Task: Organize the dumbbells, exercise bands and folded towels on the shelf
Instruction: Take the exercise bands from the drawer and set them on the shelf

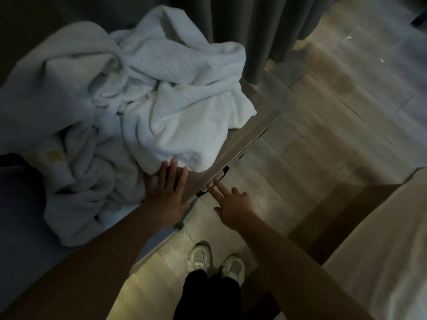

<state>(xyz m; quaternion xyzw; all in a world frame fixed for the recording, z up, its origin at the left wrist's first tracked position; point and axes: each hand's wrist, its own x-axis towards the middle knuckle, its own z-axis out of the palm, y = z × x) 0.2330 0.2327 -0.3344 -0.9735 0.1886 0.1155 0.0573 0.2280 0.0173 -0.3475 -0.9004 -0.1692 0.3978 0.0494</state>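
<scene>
A blue padded surface (pixel 23 215) fills the near left of this dim room, and a heap of pale towels (pixel 161 100) sprawls from it onto the tabletop (pixel 251 125) of a low unit. The towels are crumpled and tangled together; none looks folded.

At the near edge of the heap the person's left hand (pixel 166 195) lies flat on the tabletop, its straight, spread fingertips touching the nearest towel and holding nothing. Just to its right, the right hand (pixel 233 204) reaches toward a dark handle (pixel 223 174) on the unit's front. Two fingers are extended and nothing is gripped. Whether the fingertips touch the handle cannot be told in this light.

Below, a pair of white shoes (pixel 215 262) stands on the wood-look floor (pixel 346 112). A grey curtain (pixel 254 31) hangs at the far side, and a pale covered piece of furniture (pixel 381 250) fills the near right.

Judged from this view, the task has barely begun. The towels are not yet folded or stacked, no dumbbells or exercise bands are in sight, and no stocked shelf can be seen. Folding, sorting and placing all appear to remain.
</scene>
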